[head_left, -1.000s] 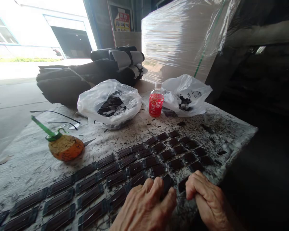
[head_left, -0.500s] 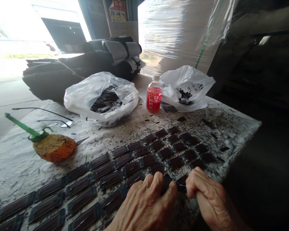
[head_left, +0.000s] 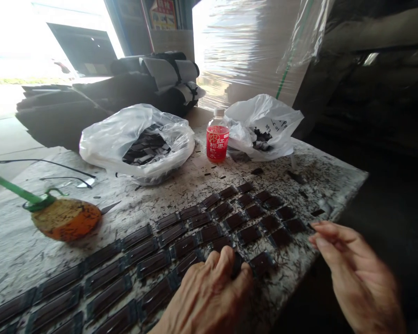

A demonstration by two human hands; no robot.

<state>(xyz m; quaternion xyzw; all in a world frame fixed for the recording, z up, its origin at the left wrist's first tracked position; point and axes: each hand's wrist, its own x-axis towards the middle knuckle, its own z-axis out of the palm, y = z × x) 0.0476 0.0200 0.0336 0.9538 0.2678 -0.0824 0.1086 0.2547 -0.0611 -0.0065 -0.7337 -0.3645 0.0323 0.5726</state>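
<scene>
Dark pieces (head_left: 181, 246) lie under left hand (head_left: 209, 297) fingers (pressed flat); right hand (head_left: 358, 273) loosely open, empty.

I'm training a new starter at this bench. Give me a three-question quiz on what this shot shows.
1. True or false: the left hand presses down on the dark strips.
2. Which stands between the two plastic bags? A) red-labelled bottle B) orange pot C) black-wrapped rolls
3. Fill in: the right hand is raised off the table past its ___ edge.

Key: 1 true; 2 A; 3 right.
</scene>
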